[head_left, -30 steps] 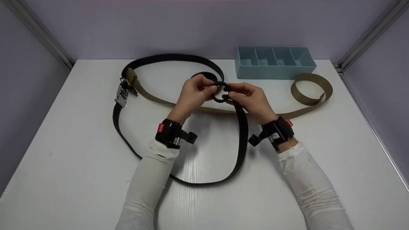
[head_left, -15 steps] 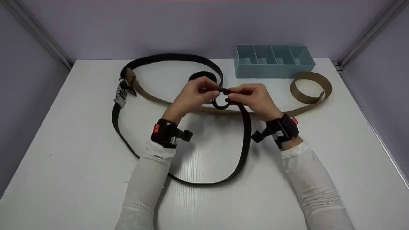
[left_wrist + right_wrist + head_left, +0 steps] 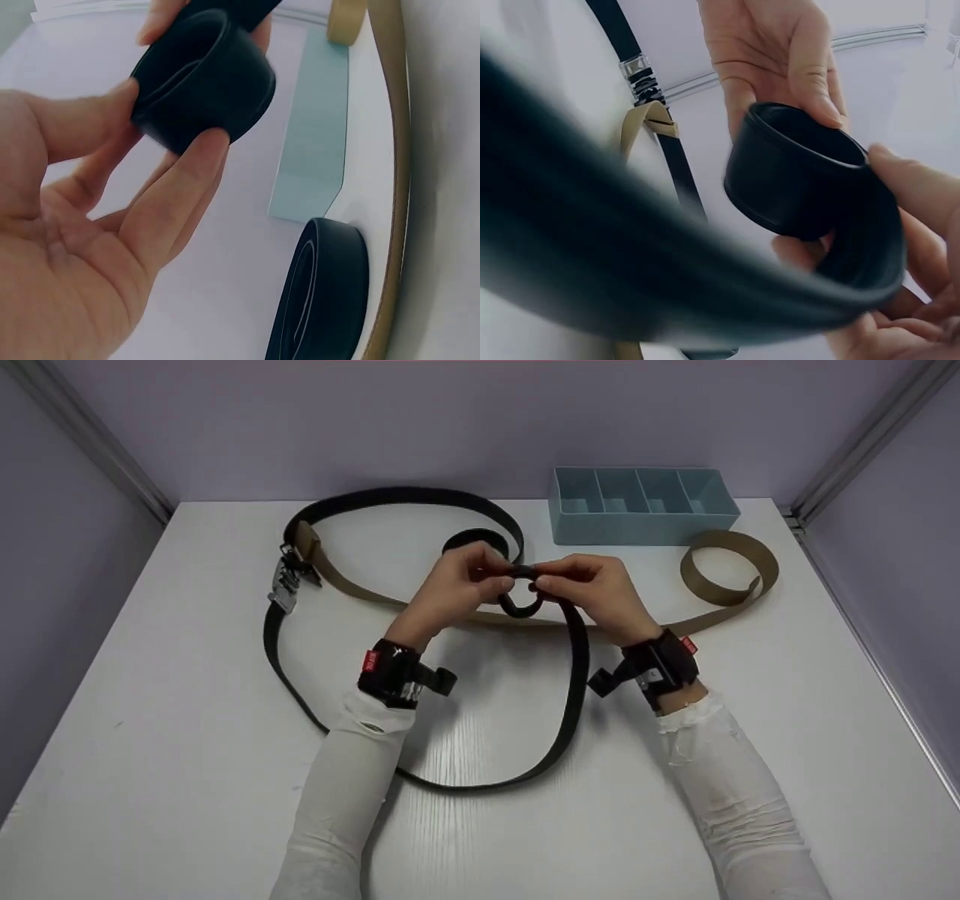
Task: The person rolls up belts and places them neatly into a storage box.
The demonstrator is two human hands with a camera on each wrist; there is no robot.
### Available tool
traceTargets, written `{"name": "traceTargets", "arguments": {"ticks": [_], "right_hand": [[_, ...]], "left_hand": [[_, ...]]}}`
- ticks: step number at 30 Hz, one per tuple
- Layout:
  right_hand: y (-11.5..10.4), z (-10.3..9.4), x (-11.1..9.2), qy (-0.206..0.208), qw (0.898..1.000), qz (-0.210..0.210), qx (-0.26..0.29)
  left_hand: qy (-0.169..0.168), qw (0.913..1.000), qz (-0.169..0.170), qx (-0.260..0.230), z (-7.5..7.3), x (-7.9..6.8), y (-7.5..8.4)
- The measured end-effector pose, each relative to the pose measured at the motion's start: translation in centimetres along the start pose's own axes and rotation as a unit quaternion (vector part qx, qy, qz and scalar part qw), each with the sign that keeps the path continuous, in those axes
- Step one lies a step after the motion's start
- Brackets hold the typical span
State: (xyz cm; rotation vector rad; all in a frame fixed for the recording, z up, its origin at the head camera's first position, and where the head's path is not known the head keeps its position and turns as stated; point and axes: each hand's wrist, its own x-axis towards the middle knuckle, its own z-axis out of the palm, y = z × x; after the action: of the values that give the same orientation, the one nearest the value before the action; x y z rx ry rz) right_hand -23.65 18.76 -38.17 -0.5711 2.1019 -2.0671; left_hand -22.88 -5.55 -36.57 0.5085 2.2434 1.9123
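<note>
Both hands hold the free end of a black belt (image 3: 574,682), bent into a small coil (image 3: 217,90) above the table. My left hand (image 3: 457,589) pinches the coil's left side between thumb and fingers. On the other side, my right hand (image 3: 596,589) pinches the belt where it runs into the coil, as the right wrist view shows with the coil (image 3: 780,180) between both hands. From there the strap droops in a wide loop toward the front and back left to a silver buckle (image 3: 285,585). Part of that loop is hidden under the left forearm.
A tan belt (image 3: 360,589) crosses behind the hands, its coiled end (image 3: 731,547) at the right. Another black strap (image 3: 405,495) arcs along the back to a second black coil (image 3: 476,537). A blue four-compartment tray (image 3: 645,529) stands at the back edge.
The hands have shifted slightly toward the front and a little apart at the wrists. The small coil has moved down in the head view with them, and its curled shape has changed.
</note>
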Motion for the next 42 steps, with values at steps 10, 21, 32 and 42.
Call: {"name": "traceTargets", "arguments": {"ticks": [10, 21, 32, 42], "right_hand": [[1.0, 0.7, -0.1, 0.022, 0.996, -0.007, 0.087], [0.9, 0.8, -0.1, 0.049, 0.996, -0.031, 0.063], [0.5, 0.6, -0.1, 0.054, 0.996, -0.037, 0.055], [1.2, 1.3, 0.0, 0.067, 0.993, -0.043, 0.083]], "left_hand": [[0.082, 0.9931, -0.002, -0.084, 0.2, 0.1, 0.0], [0.069, 0.9939, -0.017, -0.085, 0.3, 0.2, -0.3], [0.037, 0.9976, -0.011, -0.058, 0.5, 0.2, -0.6], [0.073, 0.9914, 0.011, -0.108, 1.1, 0.3, -0.4]]}}
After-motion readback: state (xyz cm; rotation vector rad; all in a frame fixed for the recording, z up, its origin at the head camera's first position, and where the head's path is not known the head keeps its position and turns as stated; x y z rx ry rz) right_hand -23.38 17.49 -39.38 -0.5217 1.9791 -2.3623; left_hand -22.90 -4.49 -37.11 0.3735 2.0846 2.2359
